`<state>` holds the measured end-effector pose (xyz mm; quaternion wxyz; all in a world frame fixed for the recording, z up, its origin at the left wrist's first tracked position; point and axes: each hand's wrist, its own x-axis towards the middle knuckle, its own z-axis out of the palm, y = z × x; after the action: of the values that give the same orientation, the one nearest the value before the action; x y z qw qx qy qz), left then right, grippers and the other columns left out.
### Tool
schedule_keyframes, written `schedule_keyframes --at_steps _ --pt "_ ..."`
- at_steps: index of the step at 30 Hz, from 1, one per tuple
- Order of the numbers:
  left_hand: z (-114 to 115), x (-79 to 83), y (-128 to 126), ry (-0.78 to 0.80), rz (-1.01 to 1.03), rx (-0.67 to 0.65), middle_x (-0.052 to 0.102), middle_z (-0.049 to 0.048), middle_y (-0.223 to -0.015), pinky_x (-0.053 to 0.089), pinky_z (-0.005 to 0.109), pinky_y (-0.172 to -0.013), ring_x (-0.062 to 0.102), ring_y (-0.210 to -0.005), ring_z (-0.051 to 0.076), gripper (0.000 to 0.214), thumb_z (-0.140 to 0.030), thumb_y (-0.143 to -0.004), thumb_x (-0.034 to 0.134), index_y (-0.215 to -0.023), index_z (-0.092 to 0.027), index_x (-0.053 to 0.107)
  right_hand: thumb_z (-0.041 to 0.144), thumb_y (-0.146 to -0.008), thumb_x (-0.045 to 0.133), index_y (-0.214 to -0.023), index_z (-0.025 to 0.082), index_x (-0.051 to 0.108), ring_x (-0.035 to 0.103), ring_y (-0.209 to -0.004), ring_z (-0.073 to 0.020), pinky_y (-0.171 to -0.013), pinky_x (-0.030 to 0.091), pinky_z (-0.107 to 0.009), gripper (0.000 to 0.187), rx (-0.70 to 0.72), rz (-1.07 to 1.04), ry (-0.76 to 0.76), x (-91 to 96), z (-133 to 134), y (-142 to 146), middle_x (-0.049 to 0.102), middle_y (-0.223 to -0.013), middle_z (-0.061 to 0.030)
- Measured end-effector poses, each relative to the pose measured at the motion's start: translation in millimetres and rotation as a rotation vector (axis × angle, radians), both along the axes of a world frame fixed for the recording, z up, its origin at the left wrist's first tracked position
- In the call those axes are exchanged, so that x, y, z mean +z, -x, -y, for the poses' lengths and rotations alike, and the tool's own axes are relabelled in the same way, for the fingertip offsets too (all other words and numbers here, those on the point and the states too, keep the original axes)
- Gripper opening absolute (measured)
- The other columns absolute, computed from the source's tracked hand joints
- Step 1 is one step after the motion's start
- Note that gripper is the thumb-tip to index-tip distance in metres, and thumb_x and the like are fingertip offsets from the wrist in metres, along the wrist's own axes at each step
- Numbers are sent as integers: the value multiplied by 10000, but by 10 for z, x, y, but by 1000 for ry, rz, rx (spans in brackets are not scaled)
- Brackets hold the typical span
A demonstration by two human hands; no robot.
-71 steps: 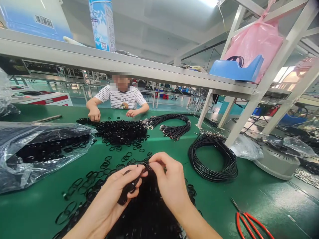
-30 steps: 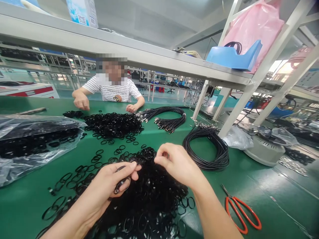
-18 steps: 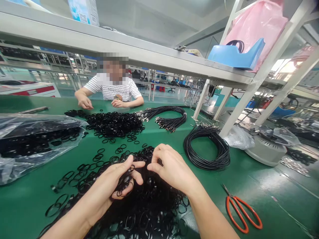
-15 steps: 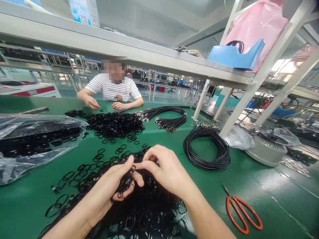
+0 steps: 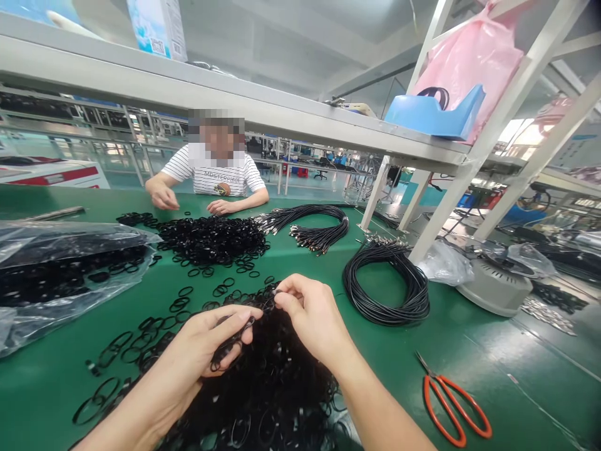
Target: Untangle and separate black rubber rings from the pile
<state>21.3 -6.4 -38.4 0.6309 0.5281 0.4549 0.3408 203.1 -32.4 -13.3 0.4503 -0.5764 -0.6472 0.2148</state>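
Observation:
My left hand [image 5: 211,335] is closed around several black rings [image 5: 225,343], its thumb pressing the upper ones against the fingers. To its right, my right hand [image 5: 312,316] is closed in a pinch, thumb against forefinger, with a thin black ring at the fingertips. That ring partly blends into the dark rings behind it. Beneath both hands spreads a large heap of black rings [image 5: 282,382], with loose rings scattered along its left side. The hands are a short gap apart.
Across the green table [image 5: 469,369] sits a person [image 5: 218,178] behind another ring pile [image 5: 211,241]. A clear bag [image 5: 70,275] lies left. Cable bundles [image 5: 385,316] and orange-handled scissors [image 5: 453,401] lie right. A shelf beam [image 5: 263,97] crosses overhead; a grey round device [image 5: 493,285] stands far right.
My right hand has drawn away from my left, opening a gap between their fingertips. My left thumb has come down onto the held rings. The view has shifted slightly.

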Motion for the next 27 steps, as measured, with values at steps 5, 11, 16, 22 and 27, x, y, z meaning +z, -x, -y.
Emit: schedule_keyframes --at_steps 5,11,16,22,27 --pt "-5 -15 4 5 -41 19 541 -50 -596 122 183 -398 305 -399 36 455 -552 -760 665 -1036 -191 658 165 -839 553 -848 225 673 609 -689 -118 -666 429 -224 134 30 -67 17 -10 -14 -22 692 -757 23" --pt "76 81 -84 -102 -78 -36 541 -57 -518 178 184 -390 317 -385 47 421 -576 -784 619 -937 -184 635 147 -812 581 -847 238 662 562 -628 -100 -612 409 -208 126 56 -29 13 -43 45 113 668 -708 48" --pt "118 126 -119 -107 -85 -4 502 -73 -475 167 170 -377 285 -366 33 392 -564 -778 626 -717 -184 557 142 -825 566 -824 239 660 571 -646 -102 -634 417 -212 135 54 -59 -14 -52 58 178 673 -717 48" --pt "67 105 -72 -63 -24 20 534 -54 -515 182 151 -375 310 -382 29 346 -522 -788 643 -749 -179 612 130 -831 548 -863 230 695 580 -649 -110 -673 441 -225 181 9 -128 -48 -73 31 191 678 -720 41" --pt "20 94 -30 5 63 135 543 -53 -517 164 145 -368 295 -375 25 332 -448 -740 716 -928 -179 664 113 -862 497 -915 243 711 613 -784 -137 -747 448 -252 256 -82 -66 -158 -54 9 107 715 -871 25"
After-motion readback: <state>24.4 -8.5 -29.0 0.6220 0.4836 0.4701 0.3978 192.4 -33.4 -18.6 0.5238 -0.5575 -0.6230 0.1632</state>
